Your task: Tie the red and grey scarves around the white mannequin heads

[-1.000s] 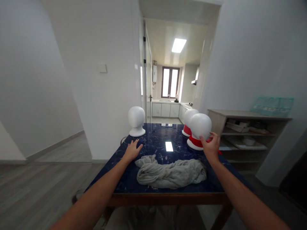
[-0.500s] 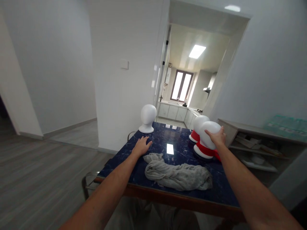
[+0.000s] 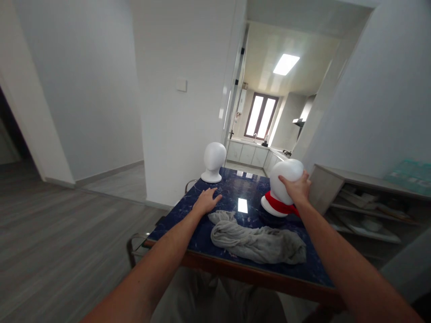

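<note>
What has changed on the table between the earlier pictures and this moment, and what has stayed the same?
The right hand has climbed from the red scarf at the neck of the near mannequin head up to its side and now grips it. The second red-scarfed head behind it is no longer seen, probably hidden. The left hand stays flat on the blue table, the grey cloth lies as before, and the bare white head stands at the far edge.

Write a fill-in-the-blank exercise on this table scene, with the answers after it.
1. The right hand grips a white mannequin head wearing a ____ scarf.
2. The left hand lies flat on the ____ table.
3. A crumpled ____ cloth lies between the arms.

Missing words: red; blue; grey.
</note>
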Motion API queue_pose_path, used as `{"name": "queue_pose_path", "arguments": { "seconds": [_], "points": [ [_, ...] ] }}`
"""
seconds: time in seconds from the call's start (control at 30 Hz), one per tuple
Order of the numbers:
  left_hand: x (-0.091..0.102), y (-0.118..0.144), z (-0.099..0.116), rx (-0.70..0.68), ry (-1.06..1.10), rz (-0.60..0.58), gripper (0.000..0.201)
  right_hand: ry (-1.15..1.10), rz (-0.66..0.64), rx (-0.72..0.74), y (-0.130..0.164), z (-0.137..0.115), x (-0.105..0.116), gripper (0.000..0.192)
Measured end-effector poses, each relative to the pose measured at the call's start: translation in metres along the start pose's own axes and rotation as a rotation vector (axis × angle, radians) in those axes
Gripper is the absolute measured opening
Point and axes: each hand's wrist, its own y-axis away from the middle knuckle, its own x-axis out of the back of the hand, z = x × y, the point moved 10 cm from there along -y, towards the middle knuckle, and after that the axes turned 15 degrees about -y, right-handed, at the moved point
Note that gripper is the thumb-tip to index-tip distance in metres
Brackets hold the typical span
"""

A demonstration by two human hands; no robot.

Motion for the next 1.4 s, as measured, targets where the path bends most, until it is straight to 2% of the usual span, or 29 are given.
{"name": "queue_pose_path", "arguments": {
  "seconds": [0.17, 0.27, 0.4, 0.53, 0.67, 0.77, 0.87, 0.97, 1.07, 1.17, 1.3, 1.4],
  "points": [
    [0.002, 0.002, 0.002, -0.017, -0.022, -0.001, 0.068, -0.055, -0.096, -0.018, 0.037, -0.046, -0.051, 0.124],
    [0.002, 0.002, 0.002, -0.015, -0.023, -0.008, 0.070, -0.081, -0.141, -0.023, 0.061, -0.063, -0.075, 0.121],
    [0.000, 0.003, 0.002, -0.026, -0.005, -0.013, 0.071, -0.129, -0.149, -0.019, 0.088, -0.074, -0.091, 0.123],
    [-0.001, 0.003, 0.004, -0.048, 0.010, -0.024, 0.072, -0.234, -0.167, 0.035, 0.095, -0.077, -0.098, 0.121],
    [0.001, 0.004, 0.005, -0.046, 0.019, -0.021, 0.069, -0.268, -0.204, 0.008, 0.082, -0.051, -0.097, 0.107],
    [0.003, 0.005, 0.008, -0.055, 0.027, -0.018, 0.069, -0.257, -0.217, -0.022, 0.072, -0.011, -0.088, 0.081],
    [0.005, 0.006, 0.012, -0.075, 0.028, -0.023, 0.070, -0.161, -0.387, -0.024, 0.079, 0.031, -0.094, 0.056],
    [0.005, 0.008, 0.016, -0.116, 0.004, -0.036, 0.072, -0.127, -0.516, 0.022, 0.101, 0.060, -0.104, 0.034],
    [0.003, 0.008, 0.024, -0.196, -0.019, -0.054, 0.077, -0.192, -0.545, 0.130, 0.121, 0.067, -0.113, 0.047],
    [-0.005, 0.004, 0.040, -0.249, 0.022, -0.118, 0.084, -0.220, -0.547, 0.227, 0.131, 0.068, -0.121, 0.046],
    [-0.028, -0.005, 0.076, -0.185, 0.141, -0.232, 0.106, -0.192, -0.511, 0.247, 0.126, 0.075, -0.123, 0.034],
    [-0.040, -0.008, 0.108, -0.151, 0.136, -0.228, 0.118, -0.189, -0.486, 0.229, 0.122, 0.080, -0.120, 0.030]
  ]
}}
